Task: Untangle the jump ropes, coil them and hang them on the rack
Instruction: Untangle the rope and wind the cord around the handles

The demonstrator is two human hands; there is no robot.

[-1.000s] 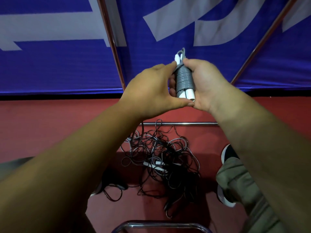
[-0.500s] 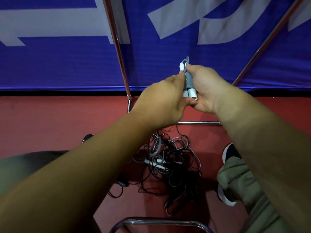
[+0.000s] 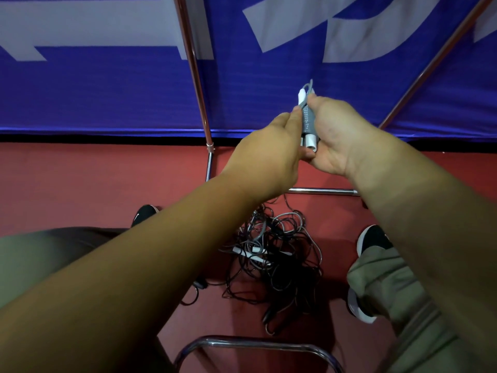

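Both hands meet out in front at arm's length, and between them is a coiled jump rope (image 3: 306, 121): grey cord wound tightly around a pair of white handles. Its long axis runs close to upright in the head view, leaning slightly. The blunt white handle ends (image 3: 312, 141) point down and back toward the person. A short grey loop (image 3: 309, 86) and a white tip stick out of the top, pointing up at the blue banner (image 3: 107, 90) behind.

The left hand (image 3: 269, 157) grips the bundle from the left, its fingers (image 3: 290, 122) curled against the wound cord. The right hand (image 3: 338, 138) cradles it from the right, thumb near the top of the winding and palm behind the handles. How far the right fingers wrap round the far side is hidden, though they seem closed on it.

Well below the hands, a tangled pile of ropes (image 3: 277, 254) lies on the red floor (image 3: 80, 179) between the person's two black shoes (image 3: 372, 238). Dark and grey cords loop over one another there, with a couple of white handles showing in the knot.

A chrome frame (image 3: 197, 84), which looks to be the rack, has thin uprights rising in front of the banner and a low crossbar (image 3: 322, 191) just beyond the pile. A curved chrome tube (image 3: 255, 343) sits at the bottom edge, near the person's olive trousers (image 3: 382, 286).
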